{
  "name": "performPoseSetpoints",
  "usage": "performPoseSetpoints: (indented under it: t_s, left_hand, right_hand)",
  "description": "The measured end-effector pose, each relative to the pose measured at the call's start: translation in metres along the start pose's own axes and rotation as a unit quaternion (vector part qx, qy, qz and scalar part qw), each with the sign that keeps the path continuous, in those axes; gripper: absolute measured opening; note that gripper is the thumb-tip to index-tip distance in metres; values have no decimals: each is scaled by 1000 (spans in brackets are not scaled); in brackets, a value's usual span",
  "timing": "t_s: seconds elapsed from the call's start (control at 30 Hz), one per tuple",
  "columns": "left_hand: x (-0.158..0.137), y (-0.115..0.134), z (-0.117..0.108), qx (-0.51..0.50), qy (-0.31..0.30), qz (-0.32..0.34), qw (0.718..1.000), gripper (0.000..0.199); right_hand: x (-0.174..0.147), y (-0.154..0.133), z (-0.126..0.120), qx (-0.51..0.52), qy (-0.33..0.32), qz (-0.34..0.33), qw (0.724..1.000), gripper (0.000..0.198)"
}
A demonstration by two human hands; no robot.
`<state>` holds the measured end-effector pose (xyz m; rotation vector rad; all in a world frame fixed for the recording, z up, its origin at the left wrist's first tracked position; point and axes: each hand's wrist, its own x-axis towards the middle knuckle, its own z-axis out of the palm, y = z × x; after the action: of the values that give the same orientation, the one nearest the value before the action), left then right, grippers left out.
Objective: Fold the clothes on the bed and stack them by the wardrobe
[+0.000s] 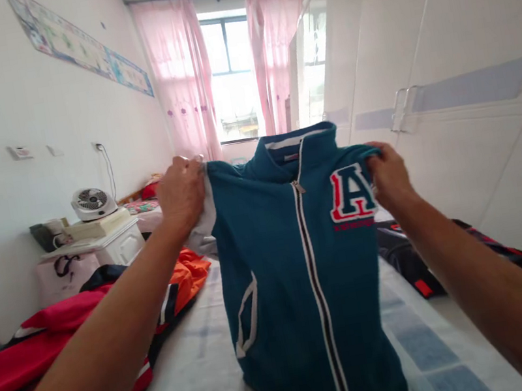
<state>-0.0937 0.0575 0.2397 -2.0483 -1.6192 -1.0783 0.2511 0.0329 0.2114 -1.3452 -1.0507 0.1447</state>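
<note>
A teal zip-up jacket [269, 247] hangs upright in front of me, its front facing me. The white-edged zip is closed up to just below the stand-up collar, and a letter A patch sits on the chest. My left hand [184, 191] is closed on the shoulder at the left, where a pale grey sleeve hangs behind it. At the opposite shoulder my right hand [388, 175] grips the cloth beside the patch. The jacket's lower end reaches the bottom of the view, and its back is hidden.
Below the jacket is a bed with a blue and white checked sheet [194, 371]. Red and orange clothes [64, 326] lie at the left, dark clothes [415, 263] at the right. A fan [92, 202] stands on a white cabinet [117, 244]; wardrobe doors [470, 142] line the right.
</note>
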Motion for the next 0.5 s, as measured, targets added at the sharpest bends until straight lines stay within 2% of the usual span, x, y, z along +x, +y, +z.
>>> performPoseSetpoints:
  t_s: [0.07, 0.17, 0.23, 0.33, 0.4, 0.43, 0.5]
  left_hand:
    - [0, -6, 38, -13, -35, -11, 999, 47]
    - [-47, -23, 86, -55, -142, -21, 988, 39]
    - [-97, -36, 104, -95, -229, -24, 969, 29]
    - [-164, -49, 108, -162, -325, -41, 931, 30]
    - [-192, -53, 103, -249, -356, -113, 894, 40]
    - [-201, -53, 101, -299, -366, -171, 864, 48]
    - [-210, -51, 99, -391, -387, -297, 781, 66]
  right_hand:
    - [7, 29, 23, -27, -56, 22, 998, 51]
    - [-21, 88, 29, -94, -137, 75, 983, 47]
    - [-55, 125, 19, -127, -192, 105, 967, 38]
    - [-103, 160, -4, -160, -240, 126, 949, 32]
    - [-124, 167, -18, -177, -246, 147, 941, 39]
    - [-131, 168, -24, -174, -252, 173, 936, 44]
    - [-142, 164, -30, -135, -275, 250, 919, 51]
